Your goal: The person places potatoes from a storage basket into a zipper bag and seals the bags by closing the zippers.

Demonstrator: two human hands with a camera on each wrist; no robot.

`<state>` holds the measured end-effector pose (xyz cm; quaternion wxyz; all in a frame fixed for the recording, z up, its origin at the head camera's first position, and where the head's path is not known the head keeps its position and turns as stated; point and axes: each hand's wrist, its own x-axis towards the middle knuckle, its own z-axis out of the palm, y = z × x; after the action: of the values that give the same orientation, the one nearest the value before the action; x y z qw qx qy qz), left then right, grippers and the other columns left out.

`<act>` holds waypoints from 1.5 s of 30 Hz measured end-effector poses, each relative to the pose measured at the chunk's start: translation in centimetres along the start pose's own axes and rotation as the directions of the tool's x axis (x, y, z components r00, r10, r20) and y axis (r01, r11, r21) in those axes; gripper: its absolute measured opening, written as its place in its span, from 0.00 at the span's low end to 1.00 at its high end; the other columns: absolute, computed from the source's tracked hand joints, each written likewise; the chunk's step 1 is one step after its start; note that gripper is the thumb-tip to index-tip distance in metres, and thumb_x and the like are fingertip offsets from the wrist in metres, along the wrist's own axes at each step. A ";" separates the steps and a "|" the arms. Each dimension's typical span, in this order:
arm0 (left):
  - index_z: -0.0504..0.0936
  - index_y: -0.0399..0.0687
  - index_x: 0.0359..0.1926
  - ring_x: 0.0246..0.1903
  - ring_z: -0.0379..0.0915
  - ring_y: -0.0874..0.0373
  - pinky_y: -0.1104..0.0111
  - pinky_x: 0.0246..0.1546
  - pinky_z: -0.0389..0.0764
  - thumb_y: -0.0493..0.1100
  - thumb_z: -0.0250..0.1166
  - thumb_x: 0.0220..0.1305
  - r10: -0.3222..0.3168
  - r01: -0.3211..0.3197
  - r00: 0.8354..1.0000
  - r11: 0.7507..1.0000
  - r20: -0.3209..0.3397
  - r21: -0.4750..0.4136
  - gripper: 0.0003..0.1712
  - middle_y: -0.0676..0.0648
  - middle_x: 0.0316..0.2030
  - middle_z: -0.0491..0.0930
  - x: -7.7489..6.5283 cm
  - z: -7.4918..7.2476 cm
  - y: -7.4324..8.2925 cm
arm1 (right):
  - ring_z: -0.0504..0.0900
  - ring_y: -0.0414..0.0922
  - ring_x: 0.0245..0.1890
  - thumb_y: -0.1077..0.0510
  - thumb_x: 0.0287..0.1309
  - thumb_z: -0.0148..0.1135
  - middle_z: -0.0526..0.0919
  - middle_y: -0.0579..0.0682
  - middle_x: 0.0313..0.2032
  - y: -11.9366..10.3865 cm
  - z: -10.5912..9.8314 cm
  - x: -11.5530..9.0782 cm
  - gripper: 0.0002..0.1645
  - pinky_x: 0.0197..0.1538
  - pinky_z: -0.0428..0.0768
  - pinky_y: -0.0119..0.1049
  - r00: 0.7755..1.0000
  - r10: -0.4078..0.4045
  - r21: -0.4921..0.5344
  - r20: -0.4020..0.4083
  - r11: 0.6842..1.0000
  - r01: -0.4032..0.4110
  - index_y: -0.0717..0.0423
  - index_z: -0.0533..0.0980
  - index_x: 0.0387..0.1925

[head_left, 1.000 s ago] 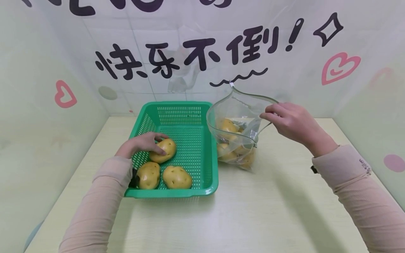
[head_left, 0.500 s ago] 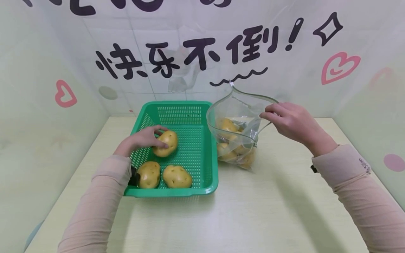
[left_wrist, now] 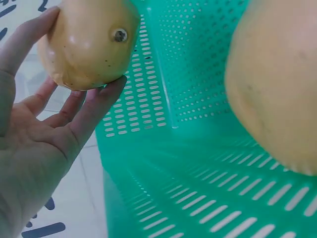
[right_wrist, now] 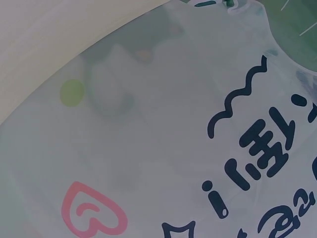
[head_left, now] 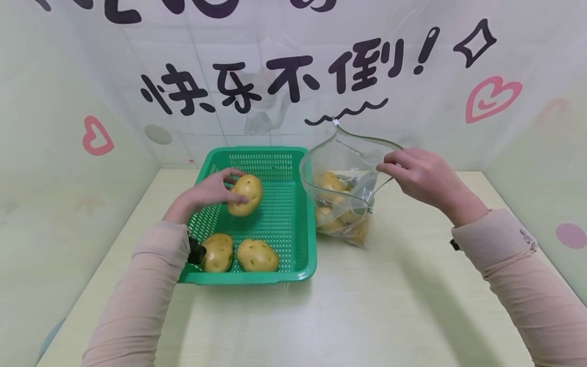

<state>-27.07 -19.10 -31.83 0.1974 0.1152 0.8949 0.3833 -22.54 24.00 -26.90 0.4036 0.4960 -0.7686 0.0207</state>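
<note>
My left hand (head_left: 212, 192) grips a yellow potato (head_left: 246, 195) over the green plastic basket (head_left: 308, 244). In the left wrist view, the thumb lies along one side of that potato (left_wrist: 94, 44) and the fingertips support it from below. Two more potatoes, one on the left (head_left: 217, 253) and one on the right (head_left: 258, 255), lie at the basket's near end. My right hand (head_left: 424, 178) pinches the rim of a clear zip bag (head_left: 341, 153), whose mouth gapes wide. Several potatoes (head_left: 331, 220) sit inside the bag. The right wrist view shows neither hand nor bag clearly.
Basket and bag stand side by side on a pale wooden table (head_left: 367, 306), the bag close against the basket's right wall. Behind them rises a white backdrop (head_left: 284, 117) with black lettering and pink hearts. Similar pale panels close off both sides.
The left hand has lifted its potato off the basket floor, carrying it away from the near end and slightly right. The right hand and the bag have stayed in place.
</note>
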 end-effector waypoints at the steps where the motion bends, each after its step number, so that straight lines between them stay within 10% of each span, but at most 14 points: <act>1: 0.58 0.45 0.69 0.57 0.67 0.39 0.51 0.58 0.74 0.47 0.69 0.56 0.002 -0.002 1.000 1.000 -0.007 -0.002 0.44 0.33 0.64 0.62 0.0 0.0 0.1 | 0.79 0.50 0.23 0.64 0.70 0.42 0.83 0.55 0.28 0.0 0.0 0.0 0.20 0.27 0.81 0.43 1.000 -0.001 -0.001 0.001 1.000 0.001 0.61 0.82 0.33; 19: 0.53 0.48 0.72 0.57 0.68 0.43 0.62 0.53 0.78 0.48 0.66 0.60 0.025 -0.048 0.993 0.979 -0.117 -0.200 0.45 0.36 0.67 0.59 -0.5 -0.5 2.4 | 0.79 0.50 0.23 0.63 0.70 0.42 0.83 0.55 0.28 0.0 0.1 -0.2 0.20 0.27 0.81 0.43 1.000 0.000 0.003 -0.009 1.000 0.000 0.61 0.82 0.33; 45: 0.60 0.54 0.69 0.58 0.70 0.50 0.63 0.54 0.76 0.41 0.67 0.57 0.158 -0.287 0.928 0.881 -0.337 -0.375 0.40 0.42 0.63 0.66 -1.7 0.7 9.7 | 0.79 0.50 0.24 0.63 0.70 0.42 0.84 0.54 0.29 -0.1 -0.1 -0.2 0.20 0.28 0.81 0.43 1.000 0.013 0.001 0.017 1.000 -0.013 0.60 0.82 0.34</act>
<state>-24.68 -12.69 -24.66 0.0351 0.1146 0.7917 0.5990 -22.33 24.13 -26.98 0.3968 0.4914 -0.7750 0.0193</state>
